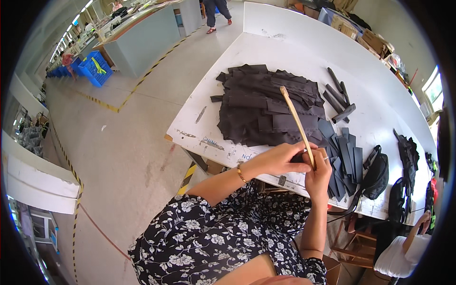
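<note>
A long pale wooden stick [295,114] slants up and away over a pile of dark fabric strips [266,107] on the white table. Its lower end is in my right hand [319,172], whose fingers are closed round it; a ring shows on one finger. My left hand [283,159], with a bracelet at the wrist, meets the right one at the stick. Its thumb and fingers are closed, and a bit of something dark shows between them, too hidden to name. Just beyond the right hand lie flat dark grey strips [349,154], loosely heaped.
Several dark rolled tubes [343,113] lie right of the pile. Farther right are a black bag [376,175] with a strap and a seated person [401,254]. A raised white panel [304,21] edges the table's far side. Another person [216,12] walks on the floor beyond.
</note>
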`<control>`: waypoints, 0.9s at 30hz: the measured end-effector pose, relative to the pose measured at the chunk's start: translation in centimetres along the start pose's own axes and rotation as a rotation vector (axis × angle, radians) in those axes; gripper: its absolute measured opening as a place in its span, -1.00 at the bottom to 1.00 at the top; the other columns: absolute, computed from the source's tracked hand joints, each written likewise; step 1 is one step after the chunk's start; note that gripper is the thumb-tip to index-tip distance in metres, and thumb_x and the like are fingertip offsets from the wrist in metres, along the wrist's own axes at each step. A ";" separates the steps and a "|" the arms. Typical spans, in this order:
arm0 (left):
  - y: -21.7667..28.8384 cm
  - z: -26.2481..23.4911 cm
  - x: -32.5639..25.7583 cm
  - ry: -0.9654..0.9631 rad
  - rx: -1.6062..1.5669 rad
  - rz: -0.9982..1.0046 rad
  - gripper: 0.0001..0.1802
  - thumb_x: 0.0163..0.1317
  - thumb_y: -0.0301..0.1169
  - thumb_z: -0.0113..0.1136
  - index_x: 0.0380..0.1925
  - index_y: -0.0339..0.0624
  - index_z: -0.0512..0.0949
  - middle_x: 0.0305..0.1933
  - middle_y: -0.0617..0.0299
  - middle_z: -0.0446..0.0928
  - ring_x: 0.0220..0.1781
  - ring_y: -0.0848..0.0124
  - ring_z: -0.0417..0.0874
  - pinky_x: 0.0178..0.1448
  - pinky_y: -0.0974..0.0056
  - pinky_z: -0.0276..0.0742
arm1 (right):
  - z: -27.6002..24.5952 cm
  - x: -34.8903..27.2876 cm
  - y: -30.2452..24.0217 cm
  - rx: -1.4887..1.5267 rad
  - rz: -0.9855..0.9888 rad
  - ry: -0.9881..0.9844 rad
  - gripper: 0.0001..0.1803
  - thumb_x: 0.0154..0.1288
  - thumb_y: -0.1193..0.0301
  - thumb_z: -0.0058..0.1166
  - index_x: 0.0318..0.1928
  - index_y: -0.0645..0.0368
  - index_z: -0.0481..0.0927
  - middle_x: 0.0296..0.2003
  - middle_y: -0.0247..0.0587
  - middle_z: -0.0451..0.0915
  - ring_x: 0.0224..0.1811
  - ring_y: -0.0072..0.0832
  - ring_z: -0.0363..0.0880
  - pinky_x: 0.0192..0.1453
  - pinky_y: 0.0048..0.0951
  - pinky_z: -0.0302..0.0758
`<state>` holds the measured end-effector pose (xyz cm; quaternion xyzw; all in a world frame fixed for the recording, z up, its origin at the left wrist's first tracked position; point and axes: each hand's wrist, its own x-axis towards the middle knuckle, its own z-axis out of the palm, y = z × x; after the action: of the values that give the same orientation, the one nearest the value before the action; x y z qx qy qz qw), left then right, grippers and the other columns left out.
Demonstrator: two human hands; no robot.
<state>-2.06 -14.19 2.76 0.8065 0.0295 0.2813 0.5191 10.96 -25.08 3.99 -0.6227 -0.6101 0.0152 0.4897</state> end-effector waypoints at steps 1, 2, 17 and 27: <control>0.6 0.5 0.0 -0.028 -0.281 -0.177 -0.47 0.36 -0.32 0.18 0.27 -0.20 0.32 -0.36 0.25 0.58 -0.43 0.60 0.60 -0.35 0.43 0.52 | -0.2 0.1 0.2 -0.005 -0.020 -0.002 -0.95 0.32 0.58 0.06 -0.31 0.30 0.49 -0.40 -0.08 0.45 -0.43 -0.18 0.48 -0.35 -0.39 0.40; 1.3 0.8 0.0 -0.004 -0.289 -0.216 -0.50 0.37 -0.32 0.16 0.26 -0.20 0.34 -0.39 0.25 0.57 -0.46 0.60 0.59 -0.36 0.42 0.52 | -0.2 0.2 0.3 -0.010 -0.002 0.029 -0.95 0.33 0.57 0.05 -0.30 0.30 0.48 -0.40 -0.08 0.45 -0.42 -0.18 0.48 -0.34 -0.38 0.40; 0.3 7.9 -5.4 0.095 -0.376 -0.288 -0.71 0.56 -0.23 -0.31 -0.17 -0.23 0.29 -0.44 0.29 0.49 -0.57 0.59 0.49 -0.51 0.48 0.41 | -1.6 5.2 0.2 0.185 0.177 0.489 -0.86 0.49 0.49 -0.11 -0.24 0.30 0.45 -0.36 -0.22 0.51 -0.34 -0.57 0.42 -0.23 -0.54 0.36; 1.6 4.9 -5.3 0.398 -0.333 -0.274 -0.77 0.44 -0.33 0.01 -0.32 -0.26 0.51 -0.44 0.27 0.58 -0.46 0.57 0.57 -0.39 0.47 0.47 | -3.6 5.9 2.9 0.162 0.287 0.385 -0.74 0.47 0.31 0.04 -0.26 0.29 0.54 -0.61 -0.49 0.34 -0.55 -0.71 0.18 -0.50 -0.55 0.19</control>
<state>-4.59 -20.74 0.45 0.6278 0.1929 0.3621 0.6615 16.82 -21.96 7.50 -0.6530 -0.4079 0.0146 0.6380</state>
